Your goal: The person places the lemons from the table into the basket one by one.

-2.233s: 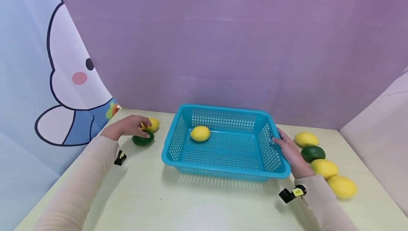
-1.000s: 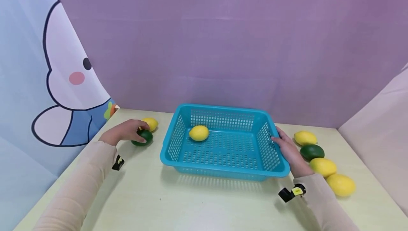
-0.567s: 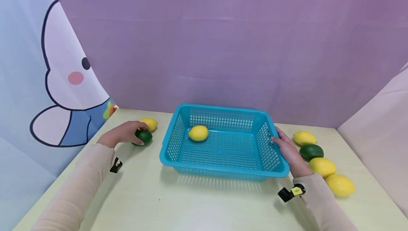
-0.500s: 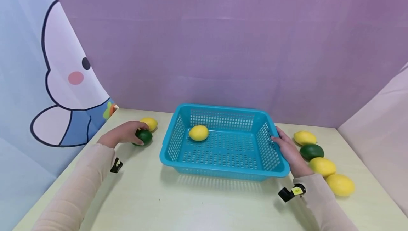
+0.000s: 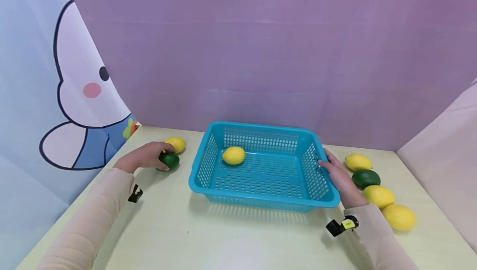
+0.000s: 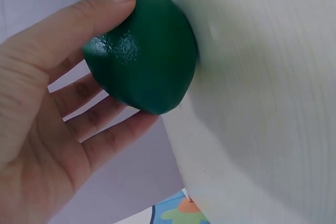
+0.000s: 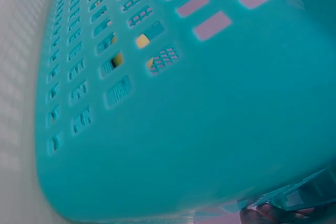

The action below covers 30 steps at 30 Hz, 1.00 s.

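My left hand (image 5: 149, 155) grips a dark green avocado (image 5: 171, 160) at the left of the table. In the left wrist view the thumb lies over the top of the avocado (image 6: 152, 51) and the fingers curl beneath, with its far side against or very near the tabletop. Just behind it sits a yellow lemon (image 5: 178, 143), partly covered by the fingers. My right hand (image 5: 341, 181) holds the right rim of a turquoise plastic basket (image 5: 257, 197), thumb inside the wall. One lemon (image 5: 234, 155) lies in the basket. The right wrist view is filled by the basket's perforated wall (image 7: 210, 129).
Right of the basket, a row runs toward the front: a lemon (image 5: 358, 162), another avocado (image 5: 366, 178), then two lemons (image 5: 379, 196), all beside my right forearm. A purple cloth (image 5: 261, 54) hangs behind the pale table (image 5: 208, 245); a printed cloth (image 5: 30, 108) stands left.
My left hand has gone from hovering over the lemon and avocado to gripping the avocado, which has shifted very slightly. The right hand and basket stay put.
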Each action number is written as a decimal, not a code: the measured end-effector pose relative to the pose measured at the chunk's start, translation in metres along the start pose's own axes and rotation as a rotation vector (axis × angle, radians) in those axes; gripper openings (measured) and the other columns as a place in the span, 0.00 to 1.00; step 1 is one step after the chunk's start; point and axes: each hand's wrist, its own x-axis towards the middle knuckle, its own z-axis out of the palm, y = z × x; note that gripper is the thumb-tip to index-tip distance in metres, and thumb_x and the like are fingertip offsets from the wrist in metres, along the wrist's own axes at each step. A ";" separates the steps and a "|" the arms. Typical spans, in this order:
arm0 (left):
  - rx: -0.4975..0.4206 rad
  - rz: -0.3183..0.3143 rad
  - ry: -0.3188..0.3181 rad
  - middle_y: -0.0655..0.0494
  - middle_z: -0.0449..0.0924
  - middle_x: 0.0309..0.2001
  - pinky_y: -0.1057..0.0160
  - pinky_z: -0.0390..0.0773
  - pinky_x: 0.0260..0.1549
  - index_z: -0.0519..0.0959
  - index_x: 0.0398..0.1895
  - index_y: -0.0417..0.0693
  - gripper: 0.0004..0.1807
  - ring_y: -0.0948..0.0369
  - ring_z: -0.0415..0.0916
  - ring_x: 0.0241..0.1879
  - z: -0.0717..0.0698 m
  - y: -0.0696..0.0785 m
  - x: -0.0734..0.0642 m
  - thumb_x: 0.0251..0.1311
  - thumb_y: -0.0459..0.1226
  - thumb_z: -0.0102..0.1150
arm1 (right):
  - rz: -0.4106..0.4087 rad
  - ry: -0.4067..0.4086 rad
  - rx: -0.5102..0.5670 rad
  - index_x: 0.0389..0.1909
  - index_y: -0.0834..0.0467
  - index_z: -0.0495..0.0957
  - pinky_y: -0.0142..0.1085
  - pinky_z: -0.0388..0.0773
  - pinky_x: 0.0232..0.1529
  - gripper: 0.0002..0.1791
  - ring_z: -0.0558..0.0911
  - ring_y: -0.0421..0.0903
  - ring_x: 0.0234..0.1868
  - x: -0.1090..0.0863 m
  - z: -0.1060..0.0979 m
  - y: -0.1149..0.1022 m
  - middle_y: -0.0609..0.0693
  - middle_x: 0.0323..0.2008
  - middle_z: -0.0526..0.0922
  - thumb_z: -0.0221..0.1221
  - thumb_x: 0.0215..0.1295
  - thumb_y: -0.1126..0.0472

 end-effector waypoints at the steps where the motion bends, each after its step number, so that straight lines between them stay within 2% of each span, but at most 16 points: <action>1: -0.008 -0.002 -0.001 0.43 0.73 0.54 0.41 0.71 0.54 0.73 0.56 0.38 0.29 0.46 0.69 0.52 0.000 0.000 -0.001 0.49 0.36 0.70 | 0.003 0.002 0.005 0.74 0.54 0.31 0.60 0.48 0.68 0.34 0.43 0.63 0.72 0.000 0.000 0.001 0.59 0.74 0.36 0.37 0.76 0.56; 7: -0.034 -0.005 0.001 0.45 0.74 0.53 0.42 0.72 0.54 0.73 0.55 0.40 0.28 0.48 0.69 0.51 -0.001 -0.002 -0.003 0.50 0.37 0.70 | 0.002 0.006 0.003 0.74 0.54 0.32 0.60 0.49 0.68 0.33 0.45 0.62 0.72 0.002 0.000 0.002 0.59 0.74 0.37 0.37 0.76 0.56; 12: -0.031 0.021 0.022 0.46 0.75 0.51 0.43 0.73 0.52 0.74 0.54 0.42 0.27 0.48 0.70 0.50 -0.007 0.000 -0.003 0.49 0.37 0.70 | 0.000 0.007 -0.003 0.74 0.54 0.31 0.60 0.49 0.68 0.33 0.44 0.62 0.72 0.001 0.000 0.001 0.59 0.74 0.37 0.36 0.76 0.57; 25: -0.037 0.060 0.045 0.46 0.75 0.51 0.46 0.77 0.49 0.74 0.54 0.42 0.27 0.50 0.70 0.49 -0.020 0.009 -0.006 0.50 0.38 0.70 | 0.014 0.006 -0.012 0.74 0.54 0.30 0.60 0.49 0.68 0.34 0.43 0.63 0.72 0.000 0.000 0.001 0.58 0.74 0.35 0.36 0.76 0.56; 30: -0.034 0.072 0.048 0.46 0.74 0.51 0.47 0.78 0.48 0.74 0.53 0.42 0.26 0.50 0.70 0.49 -0.025 0.016 -0.006 0.50 0.37 0.69 | -0.006 -0.004 -0.015 0.74 0.55 0.30 0.60 0.49 0.68 0.33 0.43 0.63 0.72 0.000 0.000 -0.001 0.59 0.74 0.35 0.36 0.76 0.57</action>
